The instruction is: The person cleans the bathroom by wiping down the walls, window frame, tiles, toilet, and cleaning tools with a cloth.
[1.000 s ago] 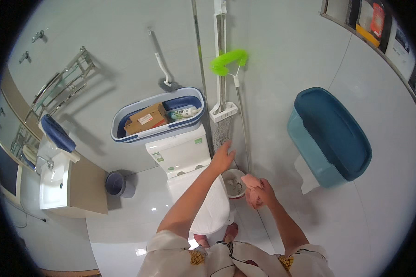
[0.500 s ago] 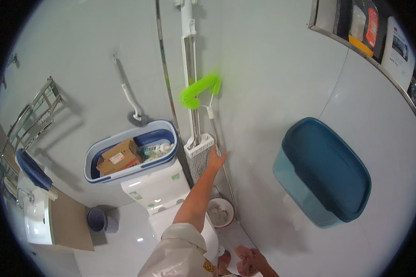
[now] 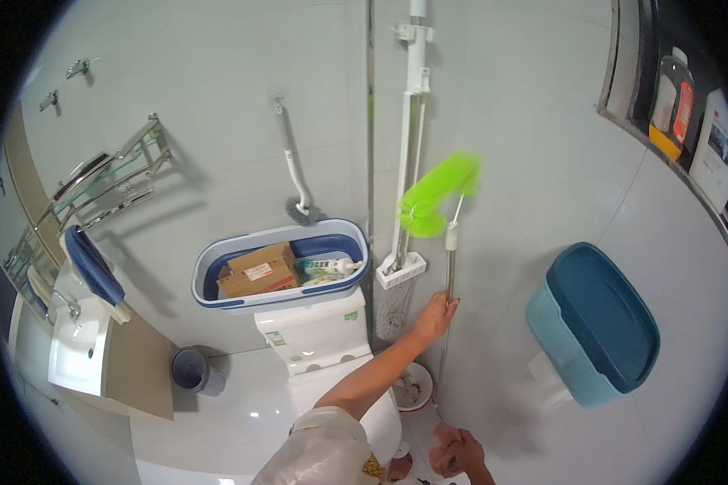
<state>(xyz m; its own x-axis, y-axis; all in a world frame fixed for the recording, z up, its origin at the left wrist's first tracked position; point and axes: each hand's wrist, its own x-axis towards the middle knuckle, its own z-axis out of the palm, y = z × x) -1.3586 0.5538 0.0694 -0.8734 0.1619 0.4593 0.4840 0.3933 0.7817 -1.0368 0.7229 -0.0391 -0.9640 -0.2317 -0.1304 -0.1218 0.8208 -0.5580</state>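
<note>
My left hand (image 3: 435, 318) is closed around the thin metal pole of a bright green fluffy duster (image 3: 441, 194). The duster's bent head stands above the hand, close to the wall. Just left of it, a white flat mop (image 3: 400, 271) with a grey pad hangs upright on the wall. Low at the right, my right hand (image 3: 466, 453) is closed on a crumpled pink cloth (image 3: 443, 453). Beneath my left forearm a white bin (image 3: 427, 399) with waste inside stands on the floor, partly hidden by the arm.
A blue-grey tub (image 3: 279, 303) holding a cardboard box and a bottle sits on the toilet tank (image 3: 319, 331). A toilet brush (image 3: 297, 178) hangs above. At right is a teal lidded box (image 3: 570, 352) on the wall, below a shelf of bottles (image 3: 671, 105). The sink (image 3: 81, 347) is left.
My left hand has closed around the duster pole, where its fingers were spread at it before. The duster has shifted right, away from the mop. The whole view has swung leftward.
</note>
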